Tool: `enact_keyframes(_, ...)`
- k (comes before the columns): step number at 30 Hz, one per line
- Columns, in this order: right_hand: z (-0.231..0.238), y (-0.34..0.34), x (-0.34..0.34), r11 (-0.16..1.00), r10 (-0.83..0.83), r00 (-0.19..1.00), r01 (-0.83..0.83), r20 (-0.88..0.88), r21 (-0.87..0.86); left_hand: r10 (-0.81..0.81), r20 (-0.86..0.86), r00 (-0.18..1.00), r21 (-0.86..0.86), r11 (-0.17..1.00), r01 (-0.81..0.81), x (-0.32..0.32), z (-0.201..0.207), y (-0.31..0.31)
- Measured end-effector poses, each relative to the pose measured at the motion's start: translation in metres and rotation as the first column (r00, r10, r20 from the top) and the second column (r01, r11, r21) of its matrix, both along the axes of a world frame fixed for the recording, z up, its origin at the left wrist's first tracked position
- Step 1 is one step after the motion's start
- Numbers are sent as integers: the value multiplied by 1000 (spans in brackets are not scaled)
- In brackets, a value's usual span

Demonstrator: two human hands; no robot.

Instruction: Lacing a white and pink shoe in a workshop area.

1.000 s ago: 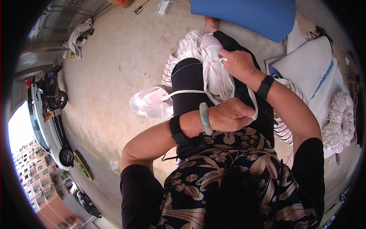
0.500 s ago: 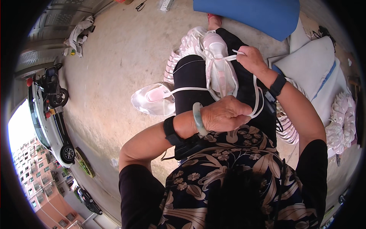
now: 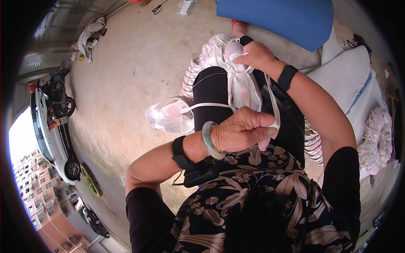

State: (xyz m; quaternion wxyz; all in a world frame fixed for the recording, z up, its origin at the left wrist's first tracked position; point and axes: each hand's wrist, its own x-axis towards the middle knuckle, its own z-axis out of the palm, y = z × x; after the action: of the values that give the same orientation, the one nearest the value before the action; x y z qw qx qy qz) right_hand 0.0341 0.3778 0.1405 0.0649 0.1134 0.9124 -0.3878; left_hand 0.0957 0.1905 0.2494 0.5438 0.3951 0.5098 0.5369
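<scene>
A white and pale-pink shoe upper (image 3: pixel 244 90) lies on my lap, its mesh and tongue facing up. My left hand (image 3: pixel 244 131) is closed in front of it, gripping a white shoelace (image 3: pixel 273 99) that stretches up toward my right hand (image 3: pixel 258 57). That right hand is closed at the far end of the upper, thumb on top near the tongue, other fingers mostly hidden. A second, glossy white shoe upper (image 3: pixel 171 114) with a pink inner patch rests to the left of my thigh. Another length of lace crosses my thigh between the two uppers.
A bundled row of shoe uppers (image 3: pixel 198 69) sits beyond my left knee; another pile (image 3: pixel 376 137) lies at the right. A blue sheet (image 3: pixel 278 21) and pale sheets (image 3: pixel 337 80) lie ahead and right. Scissors (image 3: pixel 158 7) are on the concrete floor, far left.
My right hand has moved left and away from me, from holding the lace end out at the right to the upper's far end. My left hand has shifted slightly, still gripping lace.
</scene>
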Motion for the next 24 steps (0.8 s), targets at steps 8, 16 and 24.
enact_keyframes(8,16,-11,2,995,-60,992,50,114,88,-50,669,742,-34,995,98,24,10,13)
enact_keyframes(16,2,0,22,987,-20,997,32,72,-160,-100,768,632,-61,972,227,38,22,15)
enact_keyframes(24,24,-20,37,921,-118,989,144,94,-363,-121,759,640,-81,958,276,51,36,13)
